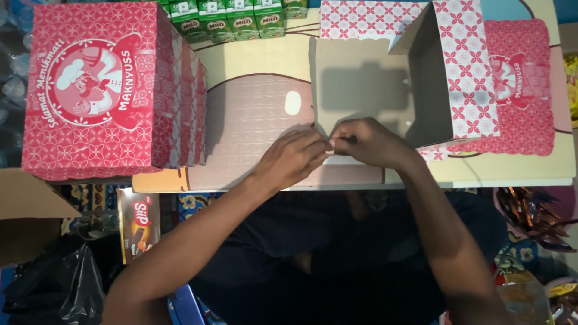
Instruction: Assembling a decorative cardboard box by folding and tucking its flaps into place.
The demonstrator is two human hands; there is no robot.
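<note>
A person sits at a low table, both bare hands meeting at the near edge of an unfolded box. The left hand and the right hand are pressed close together, fingertips touching, pinching a small flap of the box's cardboard between them. The box lies open just beyond the hands, its plain brown inside facing up. One side wall stands raised to the right of the hands, patterned in red and white on the outside. A printed red lid panel lies flat further right.

Well to the left of the hands stands a stack of finished boxes, red with a white pattern and a round cartoon emblem. Beyond the hands, at the far edge of the table, sits a row of green drink cartons. Below the left forearm, off the table, lies a brown snack box, and a black plastic bag sits further left.
</note>
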